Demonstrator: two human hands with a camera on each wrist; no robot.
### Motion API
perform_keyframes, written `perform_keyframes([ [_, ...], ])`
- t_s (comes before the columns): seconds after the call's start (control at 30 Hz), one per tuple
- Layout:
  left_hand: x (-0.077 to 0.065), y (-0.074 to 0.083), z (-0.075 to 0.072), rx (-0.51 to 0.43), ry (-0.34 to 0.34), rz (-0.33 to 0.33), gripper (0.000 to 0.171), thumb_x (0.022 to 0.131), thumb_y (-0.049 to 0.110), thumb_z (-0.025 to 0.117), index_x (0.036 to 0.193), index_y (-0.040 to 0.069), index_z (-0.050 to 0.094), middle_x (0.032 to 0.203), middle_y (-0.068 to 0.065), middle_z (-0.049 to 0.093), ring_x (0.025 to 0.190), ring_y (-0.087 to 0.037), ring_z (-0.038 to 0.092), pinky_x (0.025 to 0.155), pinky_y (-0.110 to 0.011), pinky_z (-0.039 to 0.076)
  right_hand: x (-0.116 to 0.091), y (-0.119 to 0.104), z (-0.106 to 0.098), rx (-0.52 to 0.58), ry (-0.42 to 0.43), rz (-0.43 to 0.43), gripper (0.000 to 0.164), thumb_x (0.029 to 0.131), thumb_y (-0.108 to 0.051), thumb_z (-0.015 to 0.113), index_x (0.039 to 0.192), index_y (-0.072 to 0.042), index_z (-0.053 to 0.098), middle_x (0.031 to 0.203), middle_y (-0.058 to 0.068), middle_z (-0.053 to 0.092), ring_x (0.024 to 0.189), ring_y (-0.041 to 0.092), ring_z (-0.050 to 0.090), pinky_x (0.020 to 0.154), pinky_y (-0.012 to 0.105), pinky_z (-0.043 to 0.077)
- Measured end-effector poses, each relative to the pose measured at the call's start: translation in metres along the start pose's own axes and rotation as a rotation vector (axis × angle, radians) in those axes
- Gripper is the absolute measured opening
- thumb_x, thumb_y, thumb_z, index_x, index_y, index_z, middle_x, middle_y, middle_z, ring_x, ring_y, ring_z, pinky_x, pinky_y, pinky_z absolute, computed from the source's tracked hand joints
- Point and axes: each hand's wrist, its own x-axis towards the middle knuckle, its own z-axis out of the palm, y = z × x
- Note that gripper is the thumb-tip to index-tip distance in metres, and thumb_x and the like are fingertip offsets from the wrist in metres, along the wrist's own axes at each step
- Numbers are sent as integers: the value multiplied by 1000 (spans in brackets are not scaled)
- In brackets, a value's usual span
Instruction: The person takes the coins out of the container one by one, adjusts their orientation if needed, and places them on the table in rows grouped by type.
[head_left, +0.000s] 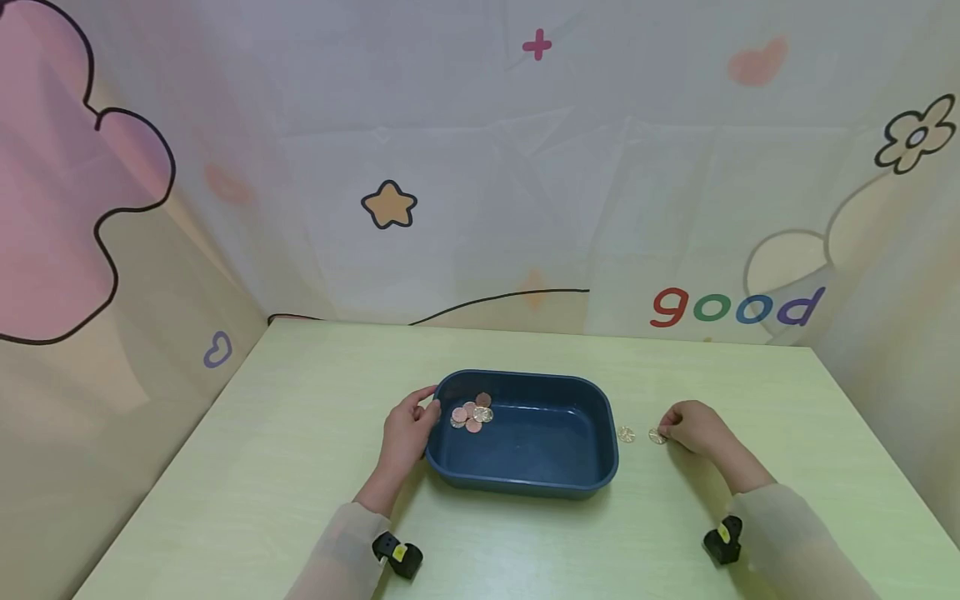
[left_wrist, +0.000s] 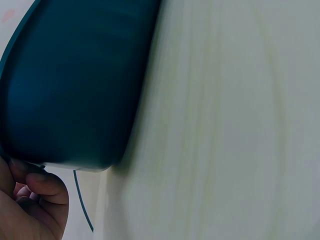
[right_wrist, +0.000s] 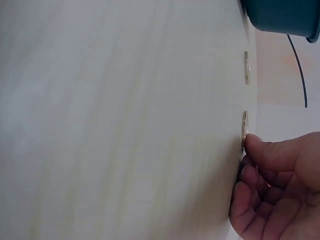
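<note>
A dark blue rectangular plastic basin (head_left: 525, 450) lies on the table, with several coins (head_left: 473, 425), copper and silver-gold, gathered at its left end. My left hand (head_left: 407, 429) holds the basin's left rim, thumb over the edge; in the left wrist view its fingers curl against the basin's end wall. Right of the basin, my right hand (head_left: 697, 427) pinches the edge of a gold-coloured coin (right_wrist: 245, 125) that lies flat on the table. Between that coin and the basin lies another gold-coloured coin (head_left: 626, 434). The fingertips under the right hand are partly hidden.
The pale yellow-green table (head_left: 285, 500) meets a printed cloth backdrop (head_left: 480, 250) at its back edge and sides. Each wrist wears a small black camera, the left one (head_left: 397, 555) and the right one (head_left: 723, 542).
</note>
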Motion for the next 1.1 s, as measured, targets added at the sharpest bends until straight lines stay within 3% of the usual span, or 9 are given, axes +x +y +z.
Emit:
perform_keyframes([
  [0.2,0,2,0,3,4,7,39,102,17,60,137,3,63,61,5,36,45,-10,34,44,-22,30,-1,8,-11,212,-121,69,24,102,-13,59,110,9,64,85,4,56,76,17,50,66,29,43],
  [0.33,0,2,0,6,10,11,38,102,17,60,137,2,63,60,5,37,44,-10,34,44,-22,30,-1,12,-17,274,-154,72,30,105,-16,54,117,10,62,88,3,55,81,18,50,70,28,44],
  [0.63,0,0,0,11,6,12,38,102,16,60,137,2,63,61,5,38,44,-9,35,44,-22,31,-4,8,-20,327,-90,77,37,108,-24,48,116,11,60,91,5,61,84,17,54,70,27,49],
  [0.83,-1,0,0,17,2,9,38,102,15,59,138,2,62,61,5,38,44,-8,35,44,-21,31,-9,-12,-35,326,-28,-15,44,110,-26,44,124,15,55,105,19,65,97,25,64,76,27,53],
  [1.1,-1,1,0,18,-4,7,39,102,15,59,138,2,62,61,5,38,43,-8,35,43,-21,32,-15,-54,-59,255,-19,-184,38,108,-25,49,124,8,58,109,17,67,94,19,64,79,29,53],
])
